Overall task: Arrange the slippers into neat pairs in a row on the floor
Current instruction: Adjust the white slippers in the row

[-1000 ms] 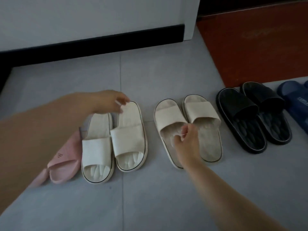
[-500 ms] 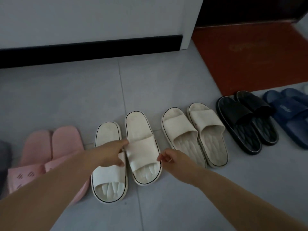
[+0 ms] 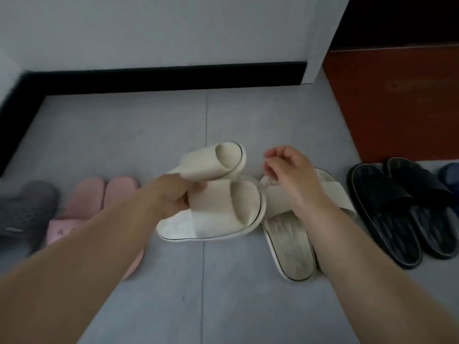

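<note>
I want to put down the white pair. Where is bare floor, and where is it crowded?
Bare floor for the white pair lies between the black baseboard and the slipper row, and on the row's near side. Crowded: the row itself, pink slippers, beige slippers under the right hand, black slippers.

1. The pink slipper (image 3: 65, 228) has small dark marks on its strap, too blurred to read.
2. The red mat (image 3: 402, 100) bears faint lettering, not legible.
3. The grey slipper (image 3: 27, 209) shows one short pale stripe, no words.
</note>
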Demonstrator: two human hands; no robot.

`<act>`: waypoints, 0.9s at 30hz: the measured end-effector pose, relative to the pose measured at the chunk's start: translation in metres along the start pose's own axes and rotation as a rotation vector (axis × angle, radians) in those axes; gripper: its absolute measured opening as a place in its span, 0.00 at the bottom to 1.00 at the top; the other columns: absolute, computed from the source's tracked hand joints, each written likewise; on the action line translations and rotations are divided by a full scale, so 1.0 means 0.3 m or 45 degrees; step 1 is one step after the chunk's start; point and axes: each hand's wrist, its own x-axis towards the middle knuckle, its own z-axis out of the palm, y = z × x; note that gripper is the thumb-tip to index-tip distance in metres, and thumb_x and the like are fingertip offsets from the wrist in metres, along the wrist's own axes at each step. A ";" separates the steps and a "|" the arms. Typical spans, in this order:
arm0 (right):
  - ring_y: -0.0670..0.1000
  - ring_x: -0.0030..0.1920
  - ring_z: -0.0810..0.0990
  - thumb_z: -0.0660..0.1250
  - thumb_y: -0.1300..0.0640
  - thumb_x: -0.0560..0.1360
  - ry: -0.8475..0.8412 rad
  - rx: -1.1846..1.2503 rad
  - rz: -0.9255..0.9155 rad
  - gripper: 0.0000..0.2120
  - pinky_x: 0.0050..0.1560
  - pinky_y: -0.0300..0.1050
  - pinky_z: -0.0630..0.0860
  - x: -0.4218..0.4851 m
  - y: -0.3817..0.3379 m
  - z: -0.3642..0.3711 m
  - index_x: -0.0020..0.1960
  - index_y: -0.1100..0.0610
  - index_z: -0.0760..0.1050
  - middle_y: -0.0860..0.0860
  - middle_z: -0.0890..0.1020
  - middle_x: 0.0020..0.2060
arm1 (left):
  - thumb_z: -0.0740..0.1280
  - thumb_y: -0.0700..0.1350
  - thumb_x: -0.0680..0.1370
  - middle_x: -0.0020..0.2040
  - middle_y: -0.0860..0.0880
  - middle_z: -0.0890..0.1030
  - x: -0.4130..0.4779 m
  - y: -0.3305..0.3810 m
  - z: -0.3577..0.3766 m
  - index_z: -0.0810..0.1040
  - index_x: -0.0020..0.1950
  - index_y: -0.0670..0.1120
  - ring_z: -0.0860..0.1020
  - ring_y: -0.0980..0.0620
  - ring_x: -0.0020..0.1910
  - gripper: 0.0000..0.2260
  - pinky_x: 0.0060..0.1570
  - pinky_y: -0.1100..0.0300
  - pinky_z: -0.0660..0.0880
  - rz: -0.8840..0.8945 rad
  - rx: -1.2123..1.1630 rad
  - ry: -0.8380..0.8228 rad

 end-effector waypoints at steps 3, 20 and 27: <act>0.49 0.38 0.77 0.64 0.56 0.73 -0.264 -0.360 0.060 0.03 0.39 0.40 0.72 0.081 -0.031 -0.025 0.45 0.51 0.76 0.48 0.78 0.36 | 0.57 0.30 0.77 0.35 0.41 0.79 -0.054 0.077 0.087 0.72 0.43 0.35 0.76 0.47 0.45 0.06 0.57 0.50 0.70 -0.080 -0.298 0.195; 0.60 0.69 0.63 0.61 0.63 0.72 -0.599 -0.869 0.084 0.36 0.68 0.52 0.63 -0.113 0.318 0.179 0.75 0.49 0.49 0.54 0.60 0.71 | 0.67 0.50 0.74 0.41 0.50 0.78 -0.150 -0.202 -0.098 0.78 0.46 0.47 0.75 0.52 0.38 0.08 0.39 0.60 0.71 -0.537 0.493 0.064; 0.53 0.69 0.66 0.67 0.50 0.73 -0.518 -0.753 0.172 0.36 0.65 0.43 0.63 -0.163 0.334 0.178 0.75 0.47 0.51 0.54 0.62 0.71 | 0.70 0.43 0.73 0.47 0.50 0.78 -0.118 -0.079 -0.260 0.78 0.51 0.48 0.75 0.54 0.42 0.08 0.44 0.64 0.72 0.116 0.769 0.010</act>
